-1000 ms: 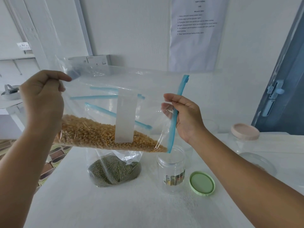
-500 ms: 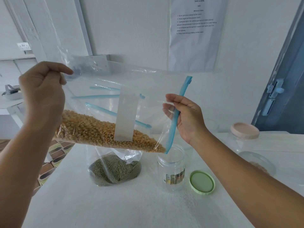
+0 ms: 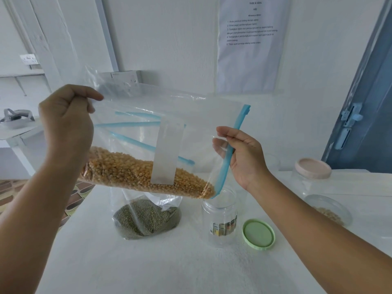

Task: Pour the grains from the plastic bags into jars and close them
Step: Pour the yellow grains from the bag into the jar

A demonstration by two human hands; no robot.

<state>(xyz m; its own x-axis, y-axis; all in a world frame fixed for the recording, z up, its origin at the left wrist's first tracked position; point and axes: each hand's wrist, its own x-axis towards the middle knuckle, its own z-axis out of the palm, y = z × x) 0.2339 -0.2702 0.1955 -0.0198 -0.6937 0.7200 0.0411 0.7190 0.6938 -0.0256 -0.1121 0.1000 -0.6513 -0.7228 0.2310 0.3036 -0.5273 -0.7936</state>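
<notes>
A clear zip bag of yellow corn kernels (image 3: 135,172) hangs tilted above the table, its low corner right over the mouth of an open clear jar (image 3: 220,219). My left hand (image 3: 65,126) pinches the bag's raised bottom edge. My right hand (image 3: 244,153) holds the bag's blue zip strip at the mouth end. The jar's green lid (image 3: 258,234) lies flat just right of it. A second bag with green grains (image 3: 146,217) sits on the table behind and below the held bag.
The white table (image 3: 148,266) carries a closed jar with a pink lid (image 3: 314,168) at the back right and a lying clear jar with some kernels (image 3: 328,211). A wall with a taped sheet is close behind; a blue door stands right.
The bag has tipped further: my left hand lifted its end while the mouth corner dropped toward the open jar. Kernels slid down toward that corner.
</notes>
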